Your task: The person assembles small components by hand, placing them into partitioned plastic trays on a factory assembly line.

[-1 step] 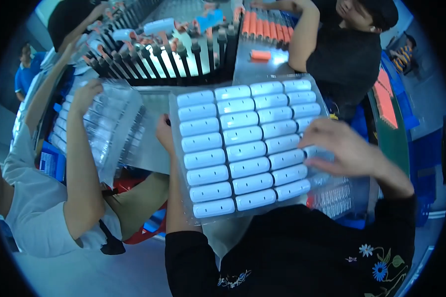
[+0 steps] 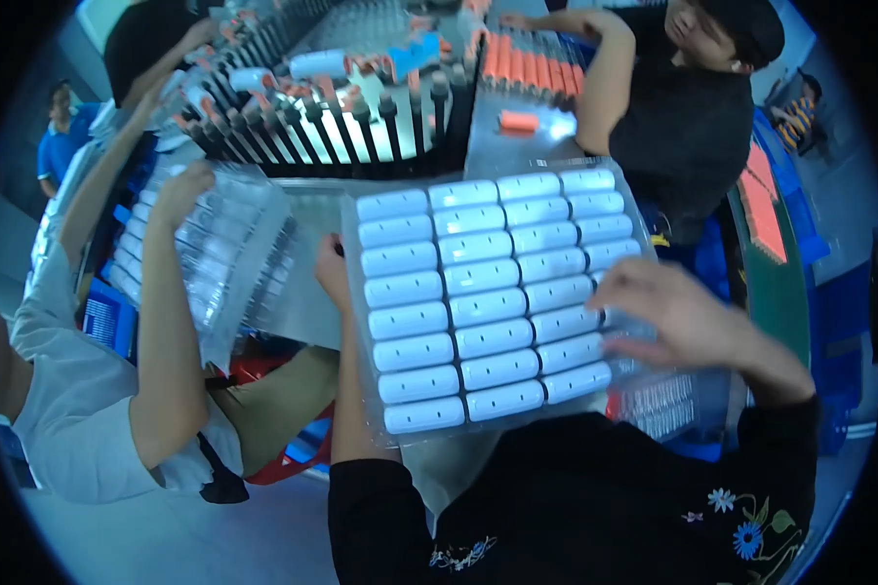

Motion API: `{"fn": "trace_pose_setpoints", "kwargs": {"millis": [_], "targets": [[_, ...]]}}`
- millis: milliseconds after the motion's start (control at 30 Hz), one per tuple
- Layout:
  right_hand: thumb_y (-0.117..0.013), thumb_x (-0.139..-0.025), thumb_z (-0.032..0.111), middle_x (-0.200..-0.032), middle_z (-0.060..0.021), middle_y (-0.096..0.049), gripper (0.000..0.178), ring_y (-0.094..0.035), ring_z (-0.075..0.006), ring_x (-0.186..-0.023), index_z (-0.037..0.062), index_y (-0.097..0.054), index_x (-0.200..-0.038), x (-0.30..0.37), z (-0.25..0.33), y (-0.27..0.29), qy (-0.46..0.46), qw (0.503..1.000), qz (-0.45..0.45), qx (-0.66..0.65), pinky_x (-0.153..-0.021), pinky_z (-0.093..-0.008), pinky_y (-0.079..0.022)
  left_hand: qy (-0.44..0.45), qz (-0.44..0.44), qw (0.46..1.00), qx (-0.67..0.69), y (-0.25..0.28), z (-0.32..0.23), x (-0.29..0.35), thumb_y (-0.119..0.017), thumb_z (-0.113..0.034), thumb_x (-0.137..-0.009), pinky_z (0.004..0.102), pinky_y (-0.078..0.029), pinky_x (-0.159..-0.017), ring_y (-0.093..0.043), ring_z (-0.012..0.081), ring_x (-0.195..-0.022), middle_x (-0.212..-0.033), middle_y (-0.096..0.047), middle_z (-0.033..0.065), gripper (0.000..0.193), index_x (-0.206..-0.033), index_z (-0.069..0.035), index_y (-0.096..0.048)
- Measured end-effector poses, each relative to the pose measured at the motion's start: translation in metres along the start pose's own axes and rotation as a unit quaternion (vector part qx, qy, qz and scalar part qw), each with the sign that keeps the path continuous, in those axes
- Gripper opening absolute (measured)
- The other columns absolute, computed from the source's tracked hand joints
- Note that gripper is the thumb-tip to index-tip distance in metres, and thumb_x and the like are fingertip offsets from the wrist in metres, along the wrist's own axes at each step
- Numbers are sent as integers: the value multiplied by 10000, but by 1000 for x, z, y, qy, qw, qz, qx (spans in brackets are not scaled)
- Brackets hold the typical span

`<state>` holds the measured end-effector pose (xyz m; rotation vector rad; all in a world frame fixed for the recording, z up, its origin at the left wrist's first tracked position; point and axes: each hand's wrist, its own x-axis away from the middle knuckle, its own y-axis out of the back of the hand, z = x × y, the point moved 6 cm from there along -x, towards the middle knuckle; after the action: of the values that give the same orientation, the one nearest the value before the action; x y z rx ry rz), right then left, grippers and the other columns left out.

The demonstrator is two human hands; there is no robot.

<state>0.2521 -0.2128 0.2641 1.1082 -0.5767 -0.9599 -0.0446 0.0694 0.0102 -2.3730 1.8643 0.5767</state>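
A clear plastic tray (image 2: pixel 369 429) lies in front of me, slightly tilted, with rows of glossy white rounded casings (image 2: pixel 493 305), each with small dark marks. My right hand (image 2: pixel 658 307) reaches over the tray's right column, its fingers bent and somewhat blurred around a white casing that they mostly cover. At the tray's upper left edge is my left hand (image 2: pixel 331 270), fingers curled in. Something small and dark shows at its fingertips, too small to name. Whether this hand grips the tray cannot be made out.
Ahead stands a line of black upright holders (image 2: pixel 390 127) carrying white and orange parts. Orange cylinders (image 2: pixel 527 66) lie in a row at the far right, near a co-worker in black. On the left, a co-worker's arm (image 2: pixel 161 322) reaches over a film-covered tray (image 2: pixel 249 244).
The whole view has shifted a little, so things sit slightly lower and to the right. My hands and the tray keep nearly the same places relative to each other.
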Motion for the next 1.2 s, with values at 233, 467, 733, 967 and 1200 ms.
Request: {"fn": "trace_pose_setpoints", "kwargs": {"millis": [233,467,733,967,1200], "targets": [[-820,-833,284,-1212,-172,-553,637,-567,-294,-1110,-38,-550,-1312,18,30,-36,-25,990,115,73,-923,-391,-518,43,36,998,26,-27,-13,20,-678,-153,-876,361,-464,-619,-522,171,-647,-703,-634,144,194,-818,19,-608],[-812,-825,383,-1166,-185,-556,634,-555,-302,-1102,-37,-561,-1227,9,16,-30,-82,983,163,21,-912,-387,-495,-49,47,997,-38,-37,-18,19,-628,-205,-924,411,-462,-607,-600,300,-623,-721,-621,200,198,-874,-13,-621],[-672,-900,254,-1355,-370,-528,765,-591,-516,-1178,54,-302,-1540,-100,-79,107,-102,965,-235,53,-1005,-504,-490,-33,17,994,-103,-14,-9,12,-610,-253,-986,456,-482,-623,-641,382,-669,-750,-648,229,293,-856,7,-639],[-564,-925,302,-1140,-329,-672,611,-631,-525,-1086,49,-412,-1460,-251,-253,116,-234,943,-197,127,-923,-601,-489,-41,17,995,-87,-26,-38,23,-596,-299,-986,478,-495,-670,-644,447,-743,-793,-645,253,348,-878,30,-632],[-546,-965,430,-1235,-300,-657,645,-677,-443,-1092,25,-418,-1451,-262,-175,66,-266,941,-137,159,-895,-555,-538,-7,23,994,-108,-15,-31,23,-591,-311,-991,478,-506,-699,-658,442,-779,-832,-652,257,348,-896,19,-647]]}}
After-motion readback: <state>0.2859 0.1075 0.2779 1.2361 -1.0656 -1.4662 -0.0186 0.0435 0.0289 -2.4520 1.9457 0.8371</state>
